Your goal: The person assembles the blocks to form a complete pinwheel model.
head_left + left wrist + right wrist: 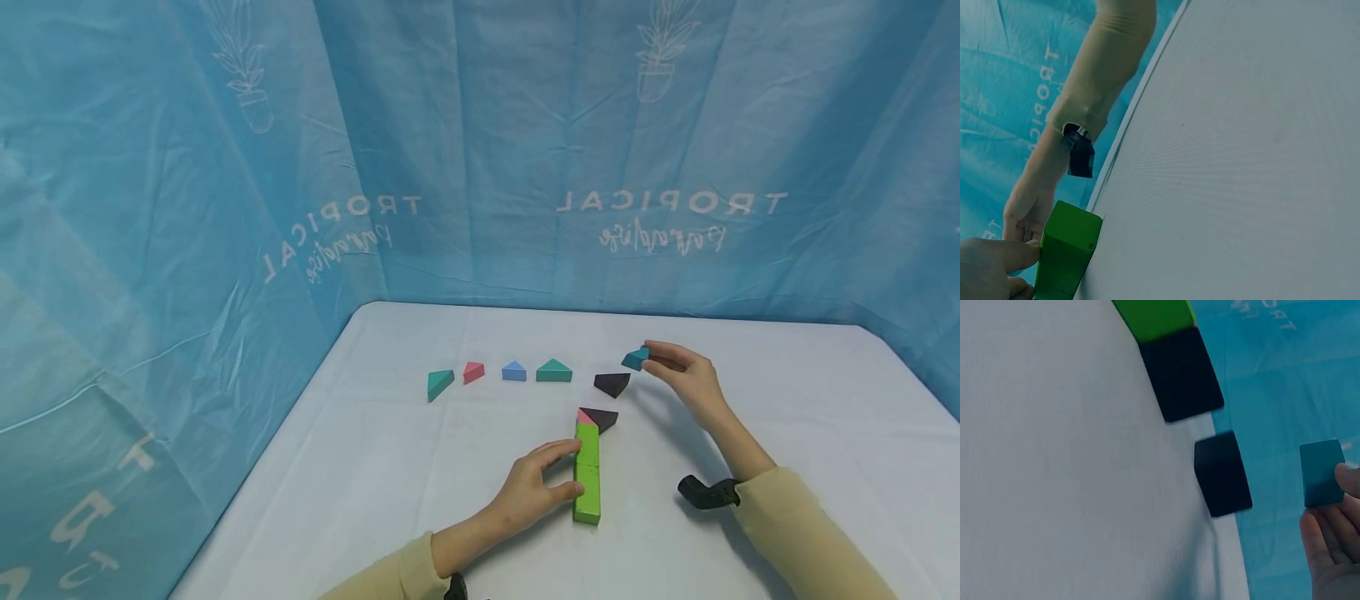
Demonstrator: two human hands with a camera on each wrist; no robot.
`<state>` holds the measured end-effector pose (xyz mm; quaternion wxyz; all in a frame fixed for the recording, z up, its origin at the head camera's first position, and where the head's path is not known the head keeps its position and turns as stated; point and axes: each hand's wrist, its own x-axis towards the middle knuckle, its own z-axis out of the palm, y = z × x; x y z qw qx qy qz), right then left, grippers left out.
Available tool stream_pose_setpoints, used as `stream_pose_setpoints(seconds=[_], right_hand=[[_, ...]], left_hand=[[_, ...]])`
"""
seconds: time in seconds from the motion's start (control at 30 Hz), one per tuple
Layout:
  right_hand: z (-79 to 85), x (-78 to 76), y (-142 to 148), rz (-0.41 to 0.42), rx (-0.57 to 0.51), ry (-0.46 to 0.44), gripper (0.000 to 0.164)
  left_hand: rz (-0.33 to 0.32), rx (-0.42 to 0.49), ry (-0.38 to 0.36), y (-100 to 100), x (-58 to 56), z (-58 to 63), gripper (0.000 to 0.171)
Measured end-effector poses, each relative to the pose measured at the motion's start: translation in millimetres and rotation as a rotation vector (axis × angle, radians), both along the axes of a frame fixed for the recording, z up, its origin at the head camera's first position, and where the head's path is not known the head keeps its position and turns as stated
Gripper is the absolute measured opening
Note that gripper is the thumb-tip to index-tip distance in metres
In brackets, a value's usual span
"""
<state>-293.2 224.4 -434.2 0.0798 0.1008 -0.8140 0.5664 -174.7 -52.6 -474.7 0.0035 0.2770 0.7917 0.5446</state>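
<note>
My right hand [688, 385] pinches a teal-blue triangular block [635, 358] between thumb and fingers, raised above the table; the right wrist view shows one flat face of this block [1322, 474]. Just below and left of it lies a black triangular block [612, 383]. My left hand [531, 490] touches the left side of two green blocks [587, 475] set end to end in a column, thumb and fingers spread along it. At the column's far end sit a pink triangular block [584, 417] and a second black triangular block [602, 418], side by side.
Farther back on the white table [360, 467] stand a green triangular block [440, 383], a red one [473, 372], a blue one [513, 372] and a larger green one [553, 372]. A blue printed curtain [480, 250] hangs behind and to the left.
</note>
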Motion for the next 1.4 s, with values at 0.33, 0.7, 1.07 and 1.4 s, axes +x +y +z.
stream_pose_setpoints(seconds=[0.33, 0.7, 1.07, 1.4], right_hand=[[2.0, 3.0, -26.8, 0.080, -0.059, -0.026, 0.051], [-4.1, 8.6, -44.5, 0.154, -0.082, -0.086, 0.048], [-22.2, 12.4, -51.0, 0.216, -0.006, -0.085, 0.047], [-30.7, 9.0, -50.2, 0.190, 0.148, -0.047, 0.041]], left_hand=[[-0.003, -0.002, -0.001, 0.4, 0.2, 0.4, 0.054], [-0.008, 0.008, 0.007, 0.1, 0.5, 0.1, 0.053], [-0.008, 0.014, 0.004, 0.2, -0.3, -2.2, 0.051], [-0.003, 0.002, 0.012, 0.5, -0.5, -0.6, 0.052]])
